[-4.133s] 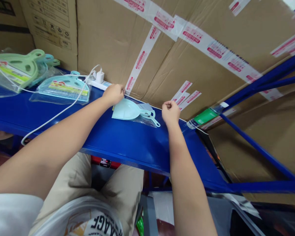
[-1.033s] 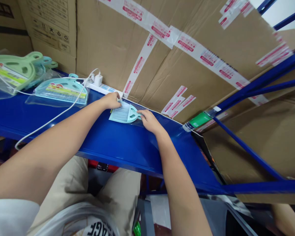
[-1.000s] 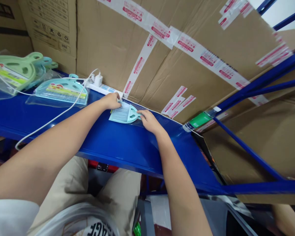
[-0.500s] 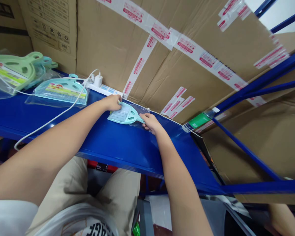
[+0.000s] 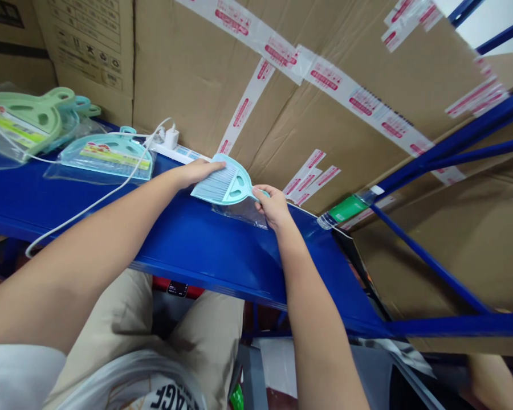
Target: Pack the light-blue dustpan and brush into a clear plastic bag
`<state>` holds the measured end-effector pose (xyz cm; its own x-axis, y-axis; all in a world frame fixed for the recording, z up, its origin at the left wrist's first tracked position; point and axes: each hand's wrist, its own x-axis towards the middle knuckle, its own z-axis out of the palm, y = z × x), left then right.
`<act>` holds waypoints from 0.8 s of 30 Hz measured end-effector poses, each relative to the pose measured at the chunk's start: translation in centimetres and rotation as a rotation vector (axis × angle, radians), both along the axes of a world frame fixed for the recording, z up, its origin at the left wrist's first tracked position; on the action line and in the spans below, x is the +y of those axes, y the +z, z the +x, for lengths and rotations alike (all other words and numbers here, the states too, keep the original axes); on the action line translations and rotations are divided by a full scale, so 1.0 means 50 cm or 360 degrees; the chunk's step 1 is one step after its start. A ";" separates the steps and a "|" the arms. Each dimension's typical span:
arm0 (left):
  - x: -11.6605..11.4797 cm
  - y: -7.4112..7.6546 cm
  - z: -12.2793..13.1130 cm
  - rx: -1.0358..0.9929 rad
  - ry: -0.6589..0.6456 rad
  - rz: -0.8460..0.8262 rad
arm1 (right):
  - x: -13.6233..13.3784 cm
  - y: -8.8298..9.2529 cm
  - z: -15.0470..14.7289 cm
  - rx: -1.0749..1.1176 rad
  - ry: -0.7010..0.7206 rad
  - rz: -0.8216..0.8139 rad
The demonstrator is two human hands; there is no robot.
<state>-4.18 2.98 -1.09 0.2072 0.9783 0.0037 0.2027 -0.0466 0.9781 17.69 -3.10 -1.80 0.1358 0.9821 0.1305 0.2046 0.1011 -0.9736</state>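
Note:
A light-blue hand brush [image 5: 238,185] with pale bristles is held tilted just above the blue shelf; whether a dustpan lies behind it I cannot tell. My right hand [image 5: 272,204] is closed around its handle. At the bristle end, my left hand [image 5: 199,171] grips the upper left edge, most of its fingers hidden behind. Beneath the brush lies a clear plastic bag [image 5: 245,215] on the shelf.
Bagged light-blue [image 5: 106,152] and green dustpan sets [image 5: 34,117] lie at the left, crossed by a white cable [image 5: 111,196]. A power strip [image 5: 175,151] runs along the cardboard box [image 5: 188,74]. A green-labelled bottle [image 5: 348,209] lies at the right, beside the blue rack frame [image 5: 436,156].
Both hands have raised the brush off the shelf and tipped its face toward me. The clear bag beneath it now shows more fully.

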 end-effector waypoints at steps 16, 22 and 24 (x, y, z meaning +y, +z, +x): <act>-0.022 0.004 0.022 -0.0150 -0.0068 0.0368 | 0.022 -0.023 0.020 0.0181 0.0087 0.0179; 0.002 -0.010 0.022 -0.0004 -0.0006 0.0507 | 0.021 -0.019 0.017 0.0170 0.0025 0.0256; 0.009 -0.009 0.021 -0.0033 0.0014 0.0497 | 0.021 -0.018 0.018 0.0166 0.0008 0.0269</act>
